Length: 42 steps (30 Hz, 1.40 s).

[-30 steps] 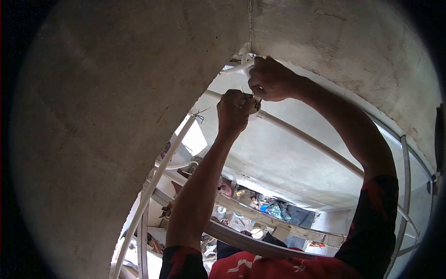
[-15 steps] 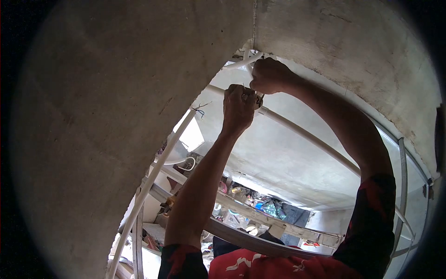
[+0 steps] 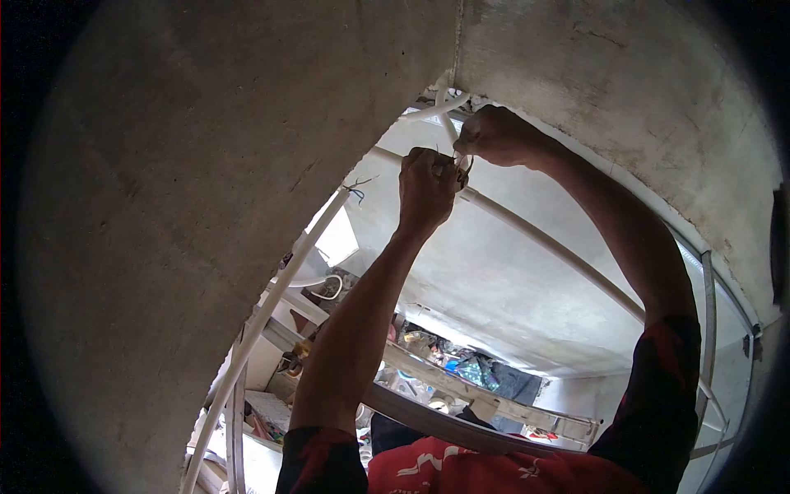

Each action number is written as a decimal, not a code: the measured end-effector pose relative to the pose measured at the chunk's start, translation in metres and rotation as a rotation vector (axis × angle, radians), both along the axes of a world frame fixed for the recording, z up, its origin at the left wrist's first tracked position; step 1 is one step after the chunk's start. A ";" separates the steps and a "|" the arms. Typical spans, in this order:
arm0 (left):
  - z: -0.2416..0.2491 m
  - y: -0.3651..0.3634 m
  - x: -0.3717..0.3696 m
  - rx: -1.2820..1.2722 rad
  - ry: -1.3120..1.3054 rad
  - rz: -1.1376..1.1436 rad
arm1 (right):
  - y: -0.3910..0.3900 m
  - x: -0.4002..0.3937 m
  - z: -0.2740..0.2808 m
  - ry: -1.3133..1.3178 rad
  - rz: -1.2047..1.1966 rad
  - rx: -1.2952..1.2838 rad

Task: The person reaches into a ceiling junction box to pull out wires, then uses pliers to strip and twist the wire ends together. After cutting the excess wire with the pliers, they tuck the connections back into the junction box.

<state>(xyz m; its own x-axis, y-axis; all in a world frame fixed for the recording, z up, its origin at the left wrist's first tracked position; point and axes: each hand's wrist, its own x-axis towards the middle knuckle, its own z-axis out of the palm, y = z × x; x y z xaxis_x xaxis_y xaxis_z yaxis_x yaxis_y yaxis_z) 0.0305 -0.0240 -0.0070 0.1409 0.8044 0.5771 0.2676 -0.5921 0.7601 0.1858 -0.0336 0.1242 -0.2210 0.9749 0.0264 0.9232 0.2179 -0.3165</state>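
Both my hands are raised into the opening between the grey panels. My left hand [image 3: 428, 185] is closed, with thin wire ends [image 3: 437, 150] poking up above its knuckles. Slightly higher and to the right, my right hand [image 3: 498, 136] pinches its fingertips together beside the left one; I cannot tell what is in them. Between the two hands show a small pale piece and a thin curved dark strand [image 3: 471, 165]. A white conduit pipe [image 3: 551, 239] passes behind the hands and slopes down to the right.
Another white conduit [image 3: 271, 305] runs up the left, bare wires [image 3: 355, 191] sprouting from its top. White tubing [image 3: 436, 109] crosses above my hands. Grey panels [image 3: 206, 165] surround the opening. A wooden beam [image 3: 494, 403] and a metal channel [image 3: 436, 428] cross below, over a cluttered floor [image 3: 473, 370].
My right hand has shifted a little to the right, away from the left hand, exposing the small pale piece between them. The left hand stays nearly in place.
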 end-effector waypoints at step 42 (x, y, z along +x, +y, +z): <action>0.004 0.000 -0.008 0.061 -0.027 -0.013 | -0.170 0.038 -0.004 -0.248 0.358 0.454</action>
